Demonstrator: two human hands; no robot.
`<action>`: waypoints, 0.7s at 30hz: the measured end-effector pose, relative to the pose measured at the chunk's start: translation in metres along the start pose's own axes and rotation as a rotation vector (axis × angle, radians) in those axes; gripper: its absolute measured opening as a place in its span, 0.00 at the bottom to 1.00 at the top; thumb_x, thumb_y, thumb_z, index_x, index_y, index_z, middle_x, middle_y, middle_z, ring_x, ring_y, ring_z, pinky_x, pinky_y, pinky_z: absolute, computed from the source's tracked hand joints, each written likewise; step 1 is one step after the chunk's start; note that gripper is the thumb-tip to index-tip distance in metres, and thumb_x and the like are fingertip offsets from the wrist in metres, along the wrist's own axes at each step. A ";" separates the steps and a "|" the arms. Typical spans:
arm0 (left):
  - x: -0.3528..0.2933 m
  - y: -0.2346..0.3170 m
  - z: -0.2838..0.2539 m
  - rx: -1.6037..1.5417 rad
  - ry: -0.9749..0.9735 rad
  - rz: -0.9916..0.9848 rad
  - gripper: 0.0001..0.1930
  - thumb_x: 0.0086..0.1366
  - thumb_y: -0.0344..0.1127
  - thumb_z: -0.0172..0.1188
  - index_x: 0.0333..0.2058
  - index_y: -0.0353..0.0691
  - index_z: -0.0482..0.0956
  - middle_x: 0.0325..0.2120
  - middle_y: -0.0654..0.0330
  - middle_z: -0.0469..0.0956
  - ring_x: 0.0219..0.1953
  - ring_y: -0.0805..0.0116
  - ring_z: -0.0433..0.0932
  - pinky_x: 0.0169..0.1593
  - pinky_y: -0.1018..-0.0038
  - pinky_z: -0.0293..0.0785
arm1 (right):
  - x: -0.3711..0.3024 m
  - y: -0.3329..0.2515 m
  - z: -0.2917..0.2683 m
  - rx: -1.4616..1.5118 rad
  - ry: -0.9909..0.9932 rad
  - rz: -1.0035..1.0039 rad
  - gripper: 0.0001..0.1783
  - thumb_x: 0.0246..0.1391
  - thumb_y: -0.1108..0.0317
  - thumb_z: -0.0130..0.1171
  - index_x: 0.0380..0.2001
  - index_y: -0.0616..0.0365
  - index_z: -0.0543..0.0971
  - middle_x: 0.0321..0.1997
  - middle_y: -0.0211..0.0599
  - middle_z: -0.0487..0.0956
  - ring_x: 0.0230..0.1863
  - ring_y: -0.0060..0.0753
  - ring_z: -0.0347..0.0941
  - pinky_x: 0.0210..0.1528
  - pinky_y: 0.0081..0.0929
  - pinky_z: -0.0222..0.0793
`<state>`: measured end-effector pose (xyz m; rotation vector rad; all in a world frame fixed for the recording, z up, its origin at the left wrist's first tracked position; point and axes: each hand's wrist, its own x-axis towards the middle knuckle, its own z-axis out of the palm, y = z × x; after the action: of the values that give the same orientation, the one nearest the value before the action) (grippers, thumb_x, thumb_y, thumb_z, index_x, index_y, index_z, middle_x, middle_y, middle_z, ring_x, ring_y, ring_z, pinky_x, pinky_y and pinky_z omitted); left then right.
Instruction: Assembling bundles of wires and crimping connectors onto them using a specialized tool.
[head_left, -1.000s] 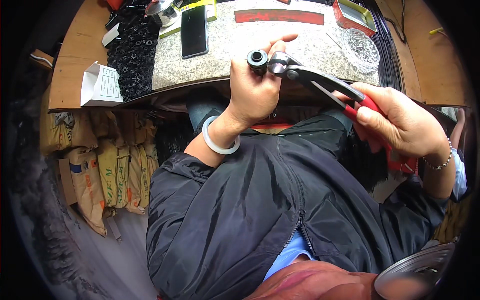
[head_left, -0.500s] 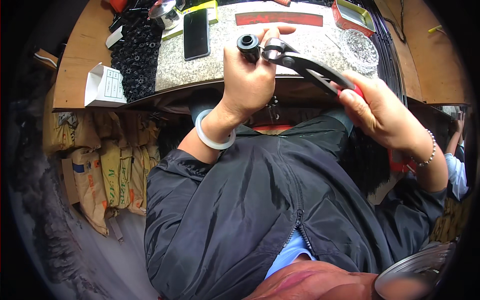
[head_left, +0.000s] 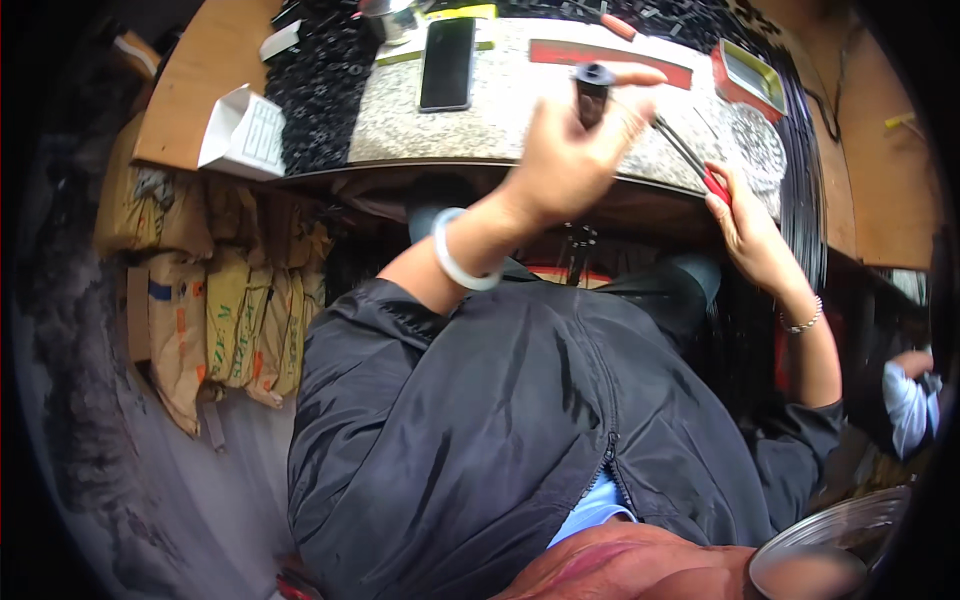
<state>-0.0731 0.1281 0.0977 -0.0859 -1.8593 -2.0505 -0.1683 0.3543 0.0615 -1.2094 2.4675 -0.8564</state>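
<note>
My left hand [head_left: 570, 155], a pale bangle on its wrist, is closed around a black tube-like part [head_left: 592, 98] held upright above the stone slab, its round open end on top. Part of its lower length is hidden by my fingers. My right hand [head_left: 752, 232] grips the pliers [head_left: 682, 152] by their red-ended handles, over the slab's near right edge. The pliers' jaw end reaches up close to my left fingers; motion blur hides whether they touch.
On the speckled stone slab [head_left: 400, 138] lie a dark phone [head_left: 447, 66] and a red strip [head_left: 655, 70]. A glass dish [head_left: 755, 150] and red tin [head_left: 745, 82] stand at right. Small black parts [head_left: 318, 95] are heaped left, beside a white box [head_left: 243, 135]. Another person's arm [head_left: 908, 410] shows far right.
My left hand has moved right with the black part. My right hand has moved slightly, and the pliers now appear narrower and turned more upright. The whole view has shifted.
</note>
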 end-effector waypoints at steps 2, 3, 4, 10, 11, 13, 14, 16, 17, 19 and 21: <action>-0.022 -0.027 0.007 -0.038 0.056 -0.042 0.13 0.58 0.30 0.58 0.41 0.31 0.72 0.18 0.67 0.70 0.21 0.82 0.65 0.26 0.81 0.63 | 0.007 0.028 0.024 -0.151 0.086 0.076 0.20 0.58 0.67 0.47 0.52 0.63 0.62 0.46 0.56 0.70 0.48 0.50 0.67 0.51 0.32 0.62; -0.035 -0.063 0.011 0.121 0.103 0.145 0.15 0.54 0.30 0.61 0.40 0.31 0.72 0.16 0.63 0.69 0.18 0.78 0.65 0.24 0.79 0.63 | 0.008 0.034 0.033 -0.327 0.139 0.171 0.21 0.56 0.68 0.50 0.51 0.62 0.64 0.46 0.54 0.69 0.49 0.52 0.65 0.50 0.34 0.63; -0.054 -0.092 0.011 0.231 0.057 0.110 0.18 0.51 0.30 0.63 0.40 0.32 0.71 0.16 0.60 0.68 0.18 0.74 0.67 0.26 0.78 0.65 | 0.011 0.035 0.038 -0.447 0.194 0.177 0.22 0.55 0.68 0.51 0.52 0.61 0.63 0.45 0.53 0.69 0.47 0.52 0.65 0.49 0.33 0.63; -0.101 -0.184 0.013 0.315 0.033 0.080 0.12 0.57 0.30 0.58 0.38 0.31 0.71 0.23 0.54 0.75 0.26 0.63 0.77 0.33 0.74 0.71 | 0.014 0.017 0.059 -0.782 0.467 0.022 0.21 0.50 0.65 0.56 0.48 0.57 0.70 0.47 0.40 0.70 0.49 0.42 0.63 0.51 0.36 0.59; -0.090 -0.173 0.010 0.358 0.079 0.151 0.12 0.56 0.30 0.58 0.38 0.31 0.71 0.23 0.54 0.75 0.25 0.61 0.77 0.32 0.73 0.71 | 0.016 0.011 0.062 -0.726 0.493 -0.036 0.21 0.49 0.66 0.57 0.48 0.57 0.71 0.48 0.40 0.70 0.50 0.42 0.63 0.51 0.35 0.59; -0.063 -0.128 -0.003 0.508 0.194 0.314 0.15 0.55 0.33 0.61 0.38 0.31 0.71 0.22 0.52 0.74 0.23 0.57 0.76 0.31 0.71 0.71 | 0.017 0.001 0.066 -0.638 0.516 -0.125 0.19 0.48 0.67 0.59 0.46 0.56 0.72 0.48 0.40 0.70 0.49 0.42 0.63 0.51 0.34 0.59; -0.052 -0.089 -0.019 0.643 0.208 0.360 0.19 0.52 0.34 0.63 0.41 0.30 0.71 0.22 0.50 0.74 0.23 0.57 0.76 0.28 0.70 0.71 | 0.019 -0.004 0.068 -0.584 0.500 -0.136 0.19 0.48 0.67 0.59 0.45 0.56 0.72 0.47 0.40 0.71 0.49 0.42 0.64 0.52 0.34 0.59; -0.043 -0.028 -0.055 0.829 0.365 0.469 0.20 0.56 0.37 0.60 0.46 0.37 0.70 0.38 0.47 0.75 0.32 0.48 0.77 0.33 0.66 0.74 | 0.022 -0.010 0.072 -0.470 0.476 -0.152 0.18 0.48 0.68 0.60 0.43 0.56 0.73 0.45 0.40 0.72 0.49 0.43 0.65 0.52 0.34 0.59; -0.046 -0.015 -0.081 0.691 0.391 0.434 0.18 0.56 0.35 0.60 0.45 0.38 0.70 0.34 0.51 0.77 0.27 0.54 0.78 0.29 0.71 0.74 | 0.023 -0.011 0.072 -0.447 0.469 -0.158 0.17 0.48 0.69 0.60 0.43 0.56 0.74 0.44 0.40 0.72 0.49 0.43 0.65 0.52 0.33 0.59; -0.071 0.032 -0.114 0.745 0.520 -0.121 0.31 0.64 0.50 0.48 0.56 0.35 0.52 0.46 0.47 0.69 0.48 0.61 0.71 0.54 0.68 0.65 | 0.021 -0.004 0.074 -0.398 0.478 -0.173 0.15 0.48 0.70 0.59 0.42 0.57 0.74 0.43 0.40 0.73 0.49 0.43 0.66 0.52 0.33 0.60; -0.108 0.017 -0.175 0.714 0.660 0.438 0.16 0.57 0.35 0.60 0.41 0.34 0.69 0.21 0.56 0.76 0.19 0.72 0.76 0.24 0.80 0.70 | 0.023 -0.010 0.077 -0.378 0.485 -0.221 0.14 0.49 0.69 0.59 0.42 0.56 0.75 0.42 0.40 0.74 0.48 0.42 0.67 0.54 0.33 0.59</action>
<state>0.0673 -0.0179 0.0607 0.3054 -1.7940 -0.8902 -0.1399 0.3011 0.0075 -1.5801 3.0292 -0.8416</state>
